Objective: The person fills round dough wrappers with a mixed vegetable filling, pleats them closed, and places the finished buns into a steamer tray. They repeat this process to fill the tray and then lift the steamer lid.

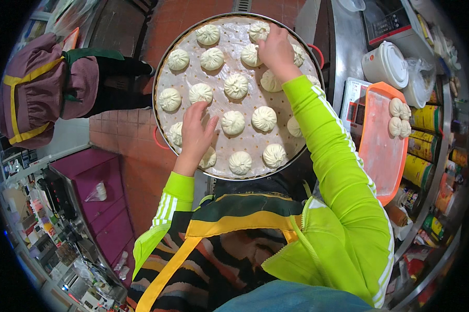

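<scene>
The near rim of the round steamer tray (239, 179) is set just beyond the apron (245, 209). Over the tray's left part, the left hand (197, 130) is held released, fingertips beside a pleated bun (200, 93). Bare liner (229, 67) is shown between buns. At the tray's far side, another bun (258, 31) is touched by the right hand (276, 48); whether it is gripped cannot be told. Right of the steamer tray, labelled yellow containers (426, 118) are shelved past an orange tray (377, 130).

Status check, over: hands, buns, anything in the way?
Right hand: fingers at a far-edge bun, grip unclear. Left hand: open beside another bun. Buns spaced across round tray. Right sleeve partly hides tray's right edge.
</scene>
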